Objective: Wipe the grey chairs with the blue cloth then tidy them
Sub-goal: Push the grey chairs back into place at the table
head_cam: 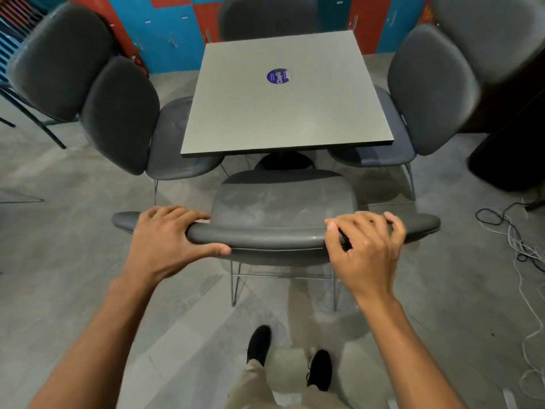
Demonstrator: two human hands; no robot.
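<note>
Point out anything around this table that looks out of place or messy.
The near grey padded chair's seat shows pale dusty smears. Loose cables lie tangled on the floor at right. The blue cloth is not in view. Both the left hand and right hand grip its backrest.

Both forearms are reaching forward; the left hand [169,237] is gripping with fingers over and thumb under, while the right hand [365,249] is curling its fingers likewise.

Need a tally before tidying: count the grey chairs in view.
6: near chair, in both hands; left of table; behind it; right of table; behind that; far side. More may be hidden.
</note>
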